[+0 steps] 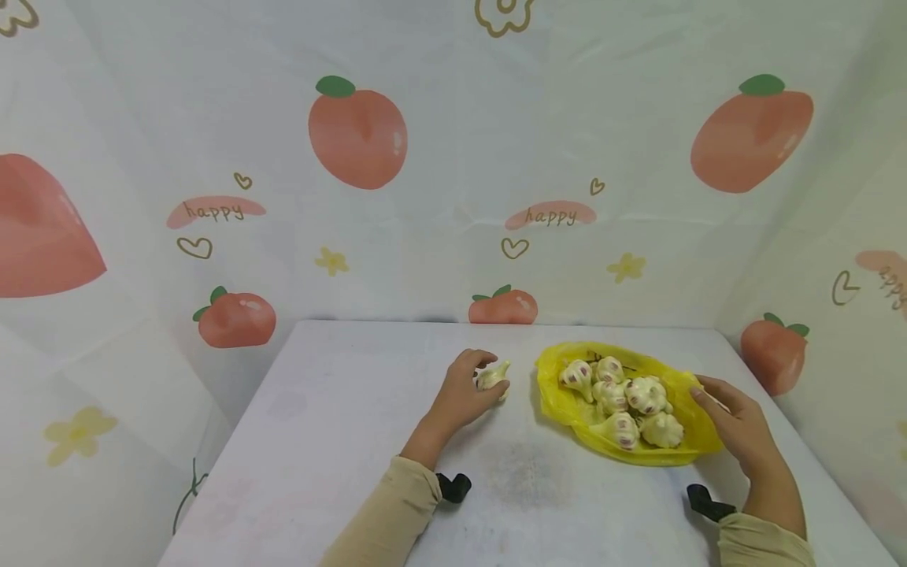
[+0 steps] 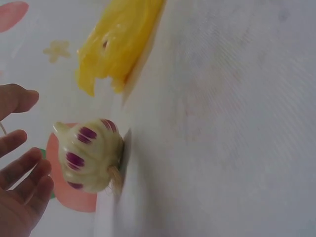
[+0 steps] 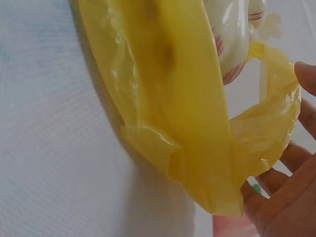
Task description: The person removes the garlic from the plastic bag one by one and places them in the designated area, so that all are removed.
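A single garlic bulb (image 2: 91,155), pale with purple streaks, stands on the table. My left hand (image 1: 464,390) is beside it, thumb and fingers spread around the bulb (image 1: 492,376); the left wrist view shows a gap between the fingers (image 2: 29,173) and the garlic. To the right, a yellow plastic bag (image 1: 588,433) lies with its mouth wide, holding several garlic bulbs (image 1: 646,395). My right hand (image 1: 740,425) is at the bag's right edge. In the right wrist view its spread fingers (image 3: 294,155) lie along the outside of the yellow plastic (image 3: 266,133), thumb near the rim.
The white table (image 1: 340,409) ends at a back wall hung with a fruit-printed cloth (image 1: 425,236). Black wrist pieces (image 1: 453,488) show under both sleeves. A greyish smudge (image 1: 527,472) marks the tabletop between the arms.
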The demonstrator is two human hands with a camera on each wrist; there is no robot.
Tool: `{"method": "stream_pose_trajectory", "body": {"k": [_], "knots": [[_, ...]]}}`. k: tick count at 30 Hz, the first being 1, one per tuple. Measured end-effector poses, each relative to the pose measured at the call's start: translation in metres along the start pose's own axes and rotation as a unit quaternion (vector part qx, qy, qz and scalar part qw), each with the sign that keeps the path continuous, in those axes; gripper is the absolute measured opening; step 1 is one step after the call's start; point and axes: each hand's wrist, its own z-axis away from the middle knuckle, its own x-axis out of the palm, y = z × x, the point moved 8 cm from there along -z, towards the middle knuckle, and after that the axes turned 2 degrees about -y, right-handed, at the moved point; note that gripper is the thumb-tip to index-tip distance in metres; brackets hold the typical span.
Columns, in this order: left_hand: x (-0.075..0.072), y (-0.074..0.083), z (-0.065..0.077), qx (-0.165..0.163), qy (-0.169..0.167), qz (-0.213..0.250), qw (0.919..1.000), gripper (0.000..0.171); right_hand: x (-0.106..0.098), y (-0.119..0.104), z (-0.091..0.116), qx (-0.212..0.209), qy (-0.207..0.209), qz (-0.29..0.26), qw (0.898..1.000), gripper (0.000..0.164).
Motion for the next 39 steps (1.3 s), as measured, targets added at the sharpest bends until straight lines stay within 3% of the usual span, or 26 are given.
{"method": "stream_pose_trajectory", "body": {"k": [7,12,15,28,39], "knots": [[0.003,0.018,-0.006,0.017,0.009,0.004,0.9998,0.04,0.0,-0.002,0.001,-0.014,0.006,-0.001,1.0,0.076],[0.012,0.032,-0.007,0.021,-0.005,0.009,0.9997,0.038,-0.002,-0.007,0.001,-0.055,0.024,0.003,0.998,0.069],[0.019,0.041,-0.007,0.033,-0.015,0.005,0.9993,0.037,-0.003,-0.007,0.001,-0.058,0.029,-0.007,0.998,0.066],[0.069,0.062,-0.002,0.031,-0.101,0.036,0.9938,0.042,-0.004,-0.005,0.002,-0.06,0.037,-0.02,0.997,0.057],[0.106,0.078,-0.003,0.057,-0.136,0.05,0.9878,0.043,-0.005,-0.003,0.002,-0.052,0.041,-0.017,0.998,0.063]]}}
